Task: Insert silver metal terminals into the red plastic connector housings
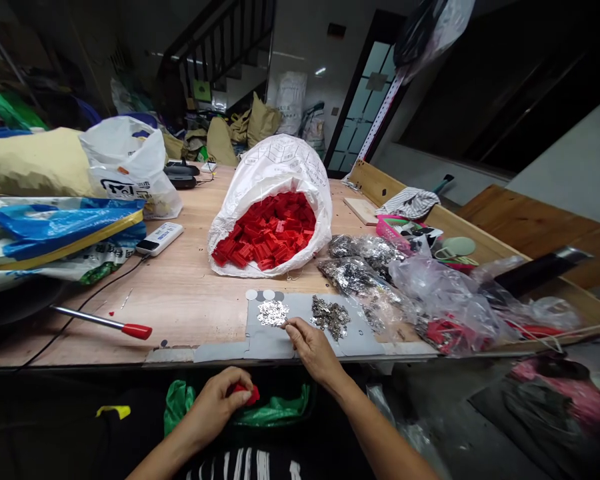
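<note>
My left hand [224, 398] is closed around a small red plastic piece [251, 395], held below the table's front edge over my lap. On a grey card sheet [300, 333], my right hand [311, 345] reaches forward with its fingertips pinched at the edge of a pile of small shiny metal discs [273, 313]. Next to it on the sheet lies a second pile of darker metal clips [331, 316]. Behind the sheet, a white sack [275, 173] lies on its side, mouth open, full of red plastic pieces [267, 231].
Clear bags of metal parts [365, 270] and red pieces [445, 331] crowd the right. At front left lies a red-tipped metal rod [105, 322]. Further left are a white remote [159, 238], a cable, a blue-and-yellow sack [55, 223] and a white bag [130, 163]. A green bag [275, 408] hangs under the table.
</note>
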A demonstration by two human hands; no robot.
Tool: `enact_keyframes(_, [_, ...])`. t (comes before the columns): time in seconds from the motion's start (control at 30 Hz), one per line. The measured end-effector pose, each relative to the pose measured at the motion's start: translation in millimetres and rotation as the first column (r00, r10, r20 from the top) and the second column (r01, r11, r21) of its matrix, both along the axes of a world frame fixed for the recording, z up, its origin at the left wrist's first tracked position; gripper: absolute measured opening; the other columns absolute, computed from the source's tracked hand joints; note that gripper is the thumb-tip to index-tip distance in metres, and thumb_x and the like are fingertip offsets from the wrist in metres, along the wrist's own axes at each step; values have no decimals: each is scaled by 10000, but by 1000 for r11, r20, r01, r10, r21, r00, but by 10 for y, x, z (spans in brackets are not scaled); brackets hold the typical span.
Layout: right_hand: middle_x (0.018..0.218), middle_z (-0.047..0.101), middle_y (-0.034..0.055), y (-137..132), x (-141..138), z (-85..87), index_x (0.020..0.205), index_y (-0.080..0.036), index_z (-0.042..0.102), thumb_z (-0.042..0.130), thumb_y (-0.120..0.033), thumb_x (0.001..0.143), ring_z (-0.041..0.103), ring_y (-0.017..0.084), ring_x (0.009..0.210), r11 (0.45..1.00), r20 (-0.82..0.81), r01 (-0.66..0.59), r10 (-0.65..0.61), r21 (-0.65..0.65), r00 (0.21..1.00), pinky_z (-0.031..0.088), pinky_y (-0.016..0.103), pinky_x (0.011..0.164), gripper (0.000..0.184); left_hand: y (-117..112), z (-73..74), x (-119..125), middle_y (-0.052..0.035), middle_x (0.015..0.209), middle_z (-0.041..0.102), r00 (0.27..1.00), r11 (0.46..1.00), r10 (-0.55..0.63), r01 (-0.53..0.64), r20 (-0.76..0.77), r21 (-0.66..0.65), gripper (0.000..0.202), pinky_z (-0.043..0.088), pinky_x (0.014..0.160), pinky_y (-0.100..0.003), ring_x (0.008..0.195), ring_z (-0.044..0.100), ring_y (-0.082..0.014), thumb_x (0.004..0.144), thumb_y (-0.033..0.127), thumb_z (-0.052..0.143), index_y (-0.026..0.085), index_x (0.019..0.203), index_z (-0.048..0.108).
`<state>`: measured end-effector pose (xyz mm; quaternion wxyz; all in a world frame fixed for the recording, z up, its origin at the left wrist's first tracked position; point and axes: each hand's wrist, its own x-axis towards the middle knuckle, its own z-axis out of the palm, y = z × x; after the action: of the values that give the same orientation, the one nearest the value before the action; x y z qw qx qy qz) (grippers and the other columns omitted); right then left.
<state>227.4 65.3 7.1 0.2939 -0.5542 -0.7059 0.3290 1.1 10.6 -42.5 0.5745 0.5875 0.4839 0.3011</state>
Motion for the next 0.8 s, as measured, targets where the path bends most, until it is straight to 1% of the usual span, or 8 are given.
enact_keyframes(0.1, [745,620,-10,199,88,34,927,-215,603,417,-380,940,571,148,683,997,113,31,-39,71,993,411,240,641,249,-23,-209,-66,-37,920,673,964,997,-63,74,-260,33,200,425,842,-327,915,591,-220,752,225,565,230,913,685])
enact_keyframes(0.2, [869,648,16,451,100,91,938,-208,598,461,-300,921,594,160,795,985,244,37,-78,170,967,432,253,709,166,-31,-311,-86,-43,986,684,931,995,-99,95,-352,-28,287,400,896,-347,992,581,-241,728,223,569,245,990,684])
enact_keyframes(0.27, [972,637,35,653,78,146,997,-203,593,487,-260,909,590,165,882,965,361,44,-139,260,922,438,262,766,149,-28,-347,-82,-43,1009,686,924,993,-120,107,-364,-56,303,395,912,-352,1018,576,-249,729,252,575,253,1012,683])
enact_keyframes(0.33, [1083,606,55,878,43,213,1109,-205,566,502,-244,906,572,173,965,945,450,58,-207,323,869,436,273,814,216,-19,-396,-79,-36,1007,690,921,990,-138,125,-364,-58,302,403,907,-345,1013,582,-251,731,290,586,265,1016,682])
enact_keyframes(0.5, [1231,538,104,1437,-94,353,1281,-211,464,568,-264,879,500,239,1084,924,534,104,-301,367,790,417,336,870,418,16,-595,-111,-38,1007,708,921,981,-181,192,-346,-2,300,431,874,-316,976,617,-248,736,363,605,270,1011,680])
enact_keyframes(0.63, [1133,570,148,1694,-262,358,1198,-151,486,633,-387,835,469,294,1072,918,587,132,-345,375,732,423,383,840,458,51,-665,-149,-32,1021,712,919,969,-234,248,-318,3,340,439,873,-301,980,626,-247,751,451,598,283,1037,671])
enact_keyframes(0.73, [1092,569,152,1738,-346,334,1110,-133,511,679,-350,797,455,297,1067,916,606,123,-349,382,715,417,376,844,416,74,-646,-159,-41,1032,708,910,960,-265,281,-318,7,383,439,874,-303,982,627,-249,768,516,569,272,1046,667])
enact_keyframes(0.8, [1084,572,141,1725,-347,325,1105,-136,512,662,-292,803,455,286,1061,916,607,107,-340,386,719,413,363,848,372,83,-629,-159,-44,1031,707,908,956,-278,293,-313,2,400,443,866,-306,974,629,-250,774,535,559,265,1050,663])
